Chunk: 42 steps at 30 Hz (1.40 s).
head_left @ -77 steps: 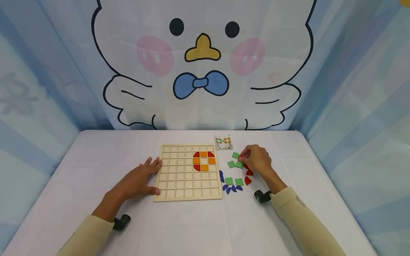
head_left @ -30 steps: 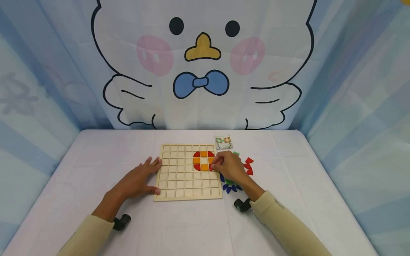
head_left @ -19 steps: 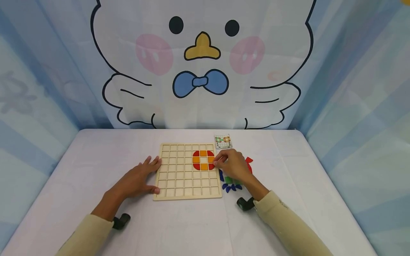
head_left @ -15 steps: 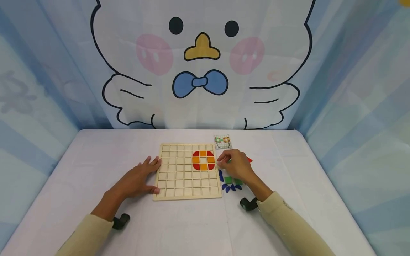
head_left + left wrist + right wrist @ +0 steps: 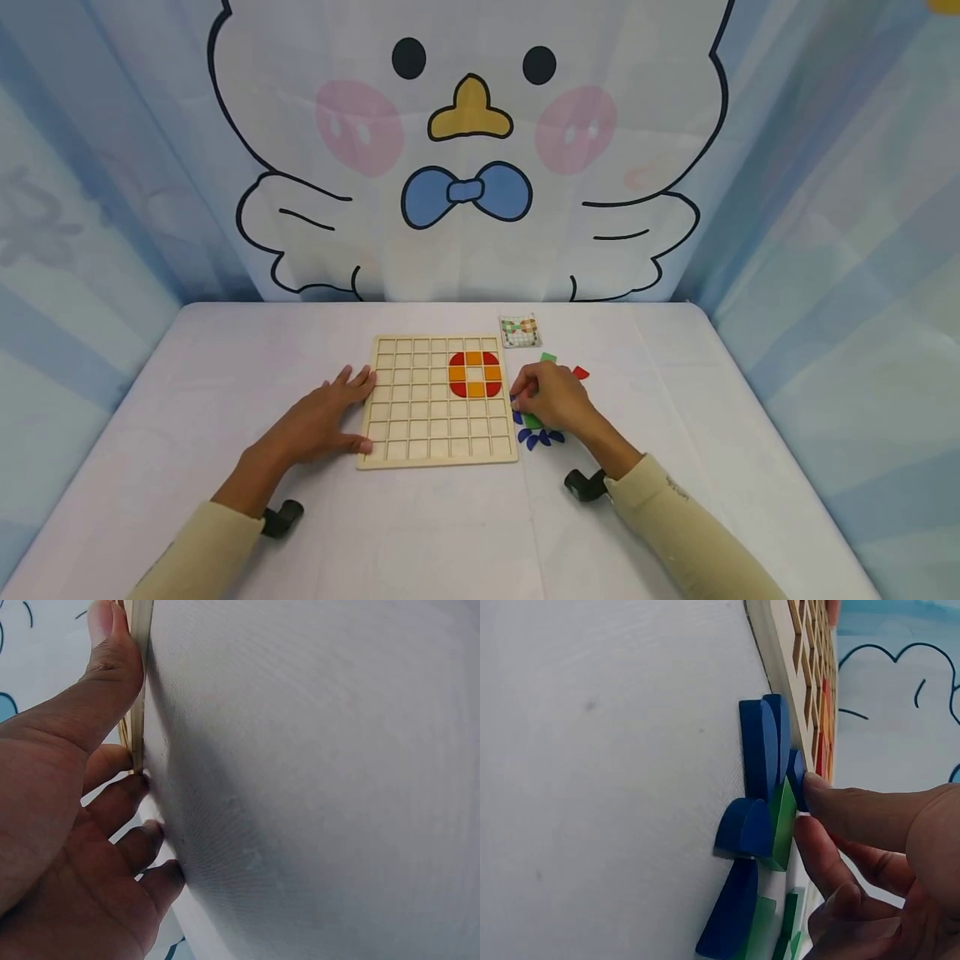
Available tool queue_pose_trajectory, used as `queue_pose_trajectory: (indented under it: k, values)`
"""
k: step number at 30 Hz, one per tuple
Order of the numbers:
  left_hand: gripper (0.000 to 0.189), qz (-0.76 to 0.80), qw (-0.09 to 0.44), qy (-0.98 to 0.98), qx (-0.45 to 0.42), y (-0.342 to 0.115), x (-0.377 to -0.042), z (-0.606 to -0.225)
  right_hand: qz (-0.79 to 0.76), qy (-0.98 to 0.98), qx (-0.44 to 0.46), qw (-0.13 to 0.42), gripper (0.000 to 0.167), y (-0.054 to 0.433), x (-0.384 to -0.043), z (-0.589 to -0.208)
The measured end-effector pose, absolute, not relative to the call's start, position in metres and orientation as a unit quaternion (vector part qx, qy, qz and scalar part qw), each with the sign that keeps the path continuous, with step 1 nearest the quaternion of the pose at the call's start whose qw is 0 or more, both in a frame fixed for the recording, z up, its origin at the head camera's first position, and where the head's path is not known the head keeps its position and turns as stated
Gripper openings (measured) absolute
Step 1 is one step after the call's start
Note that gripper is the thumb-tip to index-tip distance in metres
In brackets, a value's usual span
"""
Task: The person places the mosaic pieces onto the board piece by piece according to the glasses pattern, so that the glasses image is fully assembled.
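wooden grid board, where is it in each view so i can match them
Head: the board lies just below centre, slightly left.
Left wrist: only a strip of the board shows, upper left.
Right wrist: the board is at the top, right of centre, steeply slanted.
Shared landmark: the printed curtain.

Board [image 5: 438, 429] pale cream, gridded; half-discs [image 5: 754, 750] blue; square tiles [image 5: 783, 825] green

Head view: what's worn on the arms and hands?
The left sleeve and right sleeve are beige, the right with a small dark marking. A black angled device sits near the left wrist, another near the right wrist. The left hand and right hand wear no gloves.
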State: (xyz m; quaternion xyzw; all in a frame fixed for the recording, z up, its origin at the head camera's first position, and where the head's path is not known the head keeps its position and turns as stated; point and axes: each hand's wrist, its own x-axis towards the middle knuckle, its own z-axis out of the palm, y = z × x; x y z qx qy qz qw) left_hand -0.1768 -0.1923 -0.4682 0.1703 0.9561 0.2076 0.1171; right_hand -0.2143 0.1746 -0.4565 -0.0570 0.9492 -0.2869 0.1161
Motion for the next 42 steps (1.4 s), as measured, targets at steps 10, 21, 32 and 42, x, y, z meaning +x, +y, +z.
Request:
queue_pose_trajectory:
  k: [10,21,32,42]
  values:
    - [0.112,0.203,0.12,0.957,0.169,-0.192,-0.177,-0.468,-0.308,0.944,-0.059,0.1,0.011,0.176,-0.218,-0.449]
    - [0.112,0.202,0.121,0.958,0.164,-0.191,-0.176,-0.467,-0.321,0.938,-0.089,0.095,0.014,0.155,-0.211,-0.454]
    - [0.112,0.201,0.12,0.959,0.162,-0.192,-0.177,-0.466,-0.303,0.944,-0.096,0.088,0.015,0.146,-0.21,-0.454]
    - [0.112,0.201,0.121,0.958,0.163,-0.192,-0.178,-0.467,-0.308,0.947,-0.057,0.075,0.008,0.155,-0.21,-0.451]
